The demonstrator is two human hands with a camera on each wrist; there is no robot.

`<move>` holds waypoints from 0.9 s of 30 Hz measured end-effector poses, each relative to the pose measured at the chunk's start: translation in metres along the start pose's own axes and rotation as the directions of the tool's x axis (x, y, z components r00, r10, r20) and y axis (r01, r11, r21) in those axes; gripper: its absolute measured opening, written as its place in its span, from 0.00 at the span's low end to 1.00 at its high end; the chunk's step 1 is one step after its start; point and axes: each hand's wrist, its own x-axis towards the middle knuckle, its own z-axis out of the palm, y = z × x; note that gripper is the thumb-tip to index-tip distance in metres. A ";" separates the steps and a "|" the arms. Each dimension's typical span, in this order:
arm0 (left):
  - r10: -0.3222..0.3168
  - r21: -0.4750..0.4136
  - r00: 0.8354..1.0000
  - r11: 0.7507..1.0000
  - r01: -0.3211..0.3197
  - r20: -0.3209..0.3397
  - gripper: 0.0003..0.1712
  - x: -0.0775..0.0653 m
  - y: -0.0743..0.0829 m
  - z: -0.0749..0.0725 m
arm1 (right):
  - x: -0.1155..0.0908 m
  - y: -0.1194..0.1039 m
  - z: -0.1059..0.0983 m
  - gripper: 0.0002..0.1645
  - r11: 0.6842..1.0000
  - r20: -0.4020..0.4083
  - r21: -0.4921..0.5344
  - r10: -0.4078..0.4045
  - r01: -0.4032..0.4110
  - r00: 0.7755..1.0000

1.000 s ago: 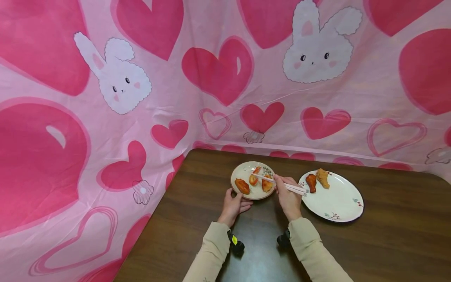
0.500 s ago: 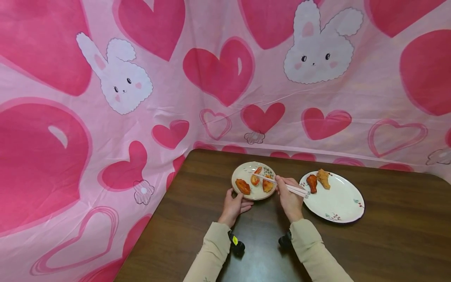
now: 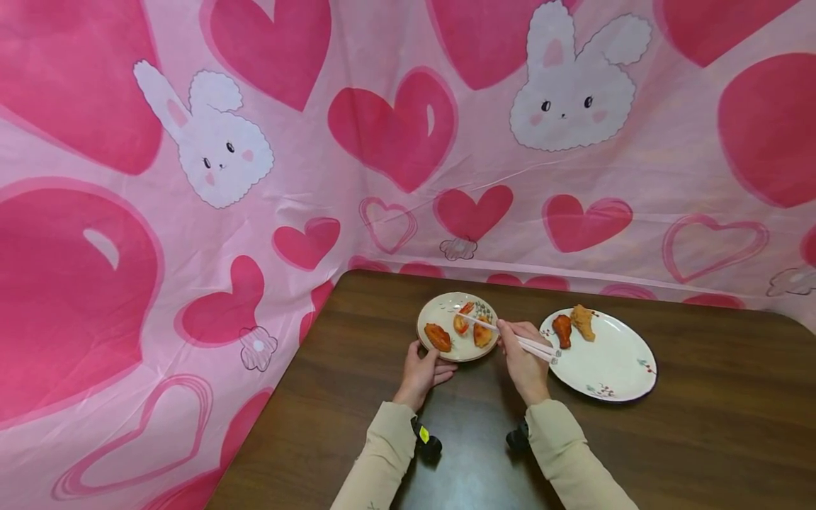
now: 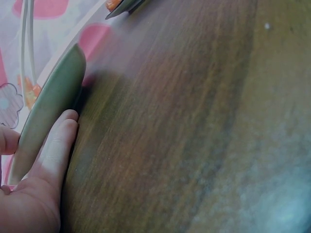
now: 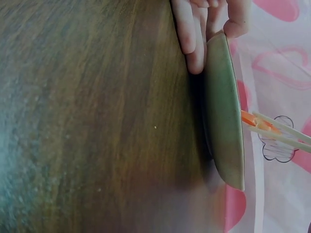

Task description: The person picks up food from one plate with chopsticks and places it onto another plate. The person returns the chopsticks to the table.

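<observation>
My left hand (image 3: 421, 372) holds the near-left rim of a small patterned plate (image 3: 438, 309), thumb at the rim and fingers underneath. In my right hand (image 3: 525, 363) is a pair of pale chopsticks (image 3: 534, 346), reaching left over this plate. Their tips meet a curved red-orange piece like a shrimp (image 3: 461, 325) in the middle of it. The right wrist view shows an orange bit (image 5: 260, 121) between the sticks, just above the rim. Left of the shrimp lies a glazed chicken wing (image 3: 437, 337); to its right, a golden-brown piece (image 3: 482, 334) sits partly behind the chopsticks.
A large white oval plate (image 3: 605, 365) stands on the right, bearing a dark drumstick (image 3: 562, 331) and a battered fried piece (image 3: 583, 323) at its far-left side. The brown wooden table (image 3: 714, 411) ends at a pink heart-print cloth (image 3: 395, 241) behind and to the left.
My right hand and the chopsticks have shifted slightly right, and the shrimp-like piece has moved a little right on the small plate. The left hand keeps its hold.
</observation>
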 end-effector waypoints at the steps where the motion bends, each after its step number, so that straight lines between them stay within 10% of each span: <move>1: 0.003 0.001 1.000 1.000 -0.003 0.000 0.33 0.000 0.000 0.000 | 0.001 0.005 0.000 0.16 1.000 -0.002 0.000 -0.004 0.004 1.000; 27: 0.004 0.006 1.000 1.000 -0.004 0.002 0.34 0.000 -0.001 0.000 | -0.013 -0.034 -0.017 0.13 0.998 -0.052 0.036 -0.040 0.042 0.998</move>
